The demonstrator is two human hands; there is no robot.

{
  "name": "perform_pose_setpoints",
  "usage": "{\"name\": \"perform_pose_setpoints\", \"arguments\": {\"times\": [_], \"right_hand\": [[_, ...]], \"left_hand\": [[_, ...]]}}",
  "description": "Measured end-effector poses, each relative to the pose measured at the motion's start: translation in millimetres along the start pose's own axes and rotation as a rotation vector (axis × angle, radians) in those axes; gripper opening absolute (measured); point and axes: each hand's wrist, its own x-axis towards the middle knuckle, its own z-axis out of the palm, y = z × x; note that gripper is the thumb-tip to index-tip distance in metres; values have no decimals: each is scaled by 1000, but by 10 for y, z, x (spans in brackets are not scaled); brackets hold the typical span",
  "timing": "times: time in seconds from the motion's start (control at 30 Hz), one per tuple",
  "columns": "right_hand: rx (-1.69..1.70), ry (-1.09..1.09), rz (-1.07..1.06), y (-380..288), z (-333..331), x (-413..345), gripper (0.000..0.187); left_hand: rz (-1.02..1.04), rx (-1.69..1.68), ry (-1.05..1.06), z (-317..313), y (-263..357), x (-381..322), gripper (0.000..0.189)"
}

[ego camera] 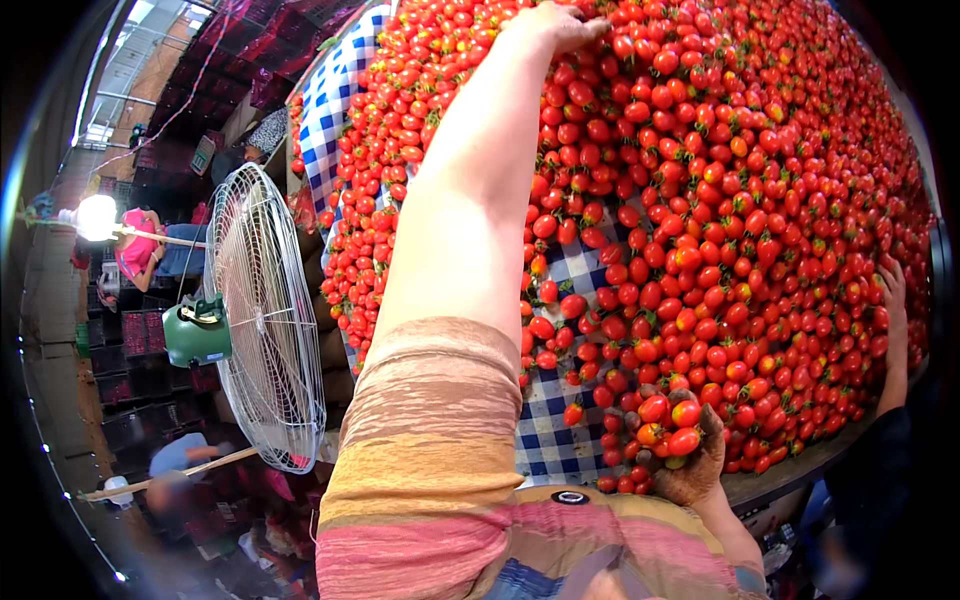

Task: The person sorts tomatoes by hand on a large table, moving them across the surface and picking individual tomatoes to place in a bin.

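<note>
A broad heap of red cherry tomatoes (pixel 712 225) lies before me on a blue and white checked cloth (pixel 559 427). My left arm stretches far across it, and my left hand (pixel 551 26) rests palm down on tomatoes at the top edge of the view. What lies under those fingers is hidden. Close to my body, my right hand (pixel 697 472) is turned palm up with dark-stained fingers. It cups several cherry tomatoes (pixel 667 426), some red and some orange to yellow-green. More loose tomatoes lie beside it on the cloth.
At the far right another person's hand (pixel 892 289) reaches into the heap. A large caged fan (pixel 262 322) with a green motor stands left of the table. Beyond it are a lit bulb (pixel 97 217), stacked dark crates (pixel 142 330) and a person in pink (pixel 139 240).
</note>
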Motion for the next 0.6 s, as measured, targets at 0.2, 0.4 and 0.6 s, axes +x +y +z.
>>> {"name": "perform_pose_setpoints", "arguments": {"times": [0.2,0.4,0.6], "right_hand": [[-45,-54,-27,-35,99,45,46],[-69,46,-93,-46,184,-44,46],[-80,88,-36,21,218,-28,47]], "left_hand": [[12,-132,-256,427,-300,-261,68],[209,-159,43,1101,2,-2042,65],[299,-120,258,1541,424,-3877,78]]}}
